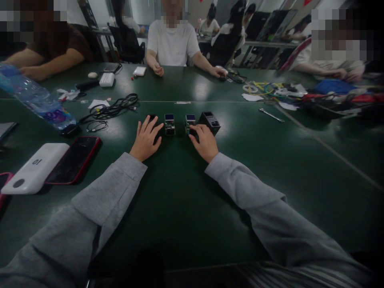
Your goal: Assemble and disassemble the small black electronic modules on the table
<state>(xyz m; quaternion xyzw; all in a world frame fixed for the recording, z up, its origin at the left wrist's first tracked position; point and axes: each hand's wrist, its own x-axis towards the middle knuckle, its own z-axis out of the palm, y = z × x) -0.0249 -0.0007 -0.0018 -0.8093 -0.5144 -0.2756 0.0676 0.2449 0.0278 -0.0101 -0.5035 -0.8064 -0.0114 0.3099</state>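
Four small items stand in a row on the dark green table (183,192). At the left of the row, a black object (153,118) is mostly hidden behind my left hand (146,140), whose fingers are spread over it. Beside that hand stands a small circuit-board device (169,124) with a dark square top. A similar device (190,118) is at the fingertips of my right hand (205,142); thumb and forefinger are apart at its near side. Just behind the right hand, a black box (211,121) with markings sits tilted.
A water bottle (36,98), a white power bank (37,168) and a red-edged phone (75,160) are at the left. Black cables (112,108) lie beyond them. A wrench (271,115) and tangled wires (270,90) are at the right. People sit across the table.
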